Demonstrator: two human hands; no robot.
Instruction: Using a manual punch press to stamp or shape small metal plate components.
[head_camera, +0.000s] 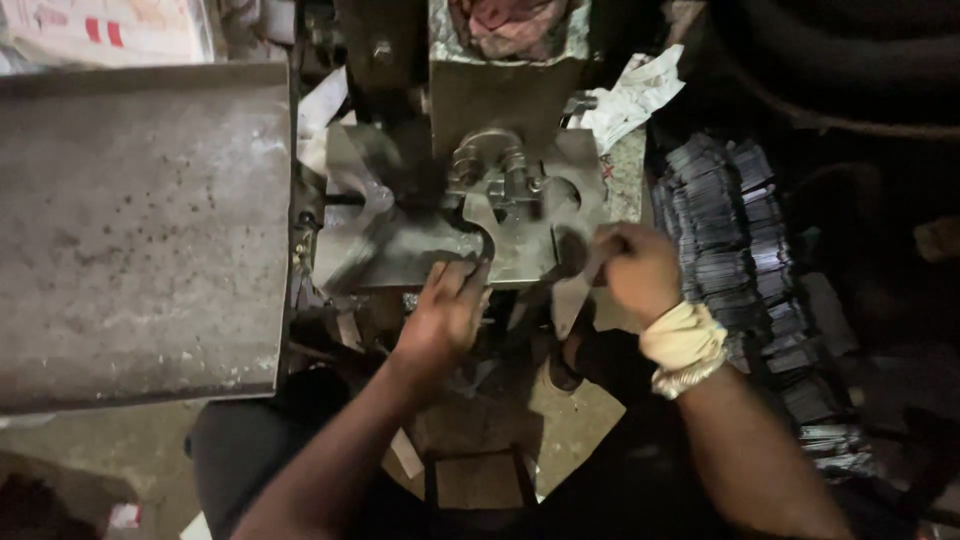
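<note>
Right hand (640, 268) around metal strip (566, 300)

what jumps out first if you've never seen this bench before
At centre, a metal press plate with curved cut-outs, the left hand resting on its front edge. The right hand, wrist wrapped in a cloth band, pinches a thin metal strip beside it. Stacked dark metal pieces lie at right, a big steel sheet at left.
</note>
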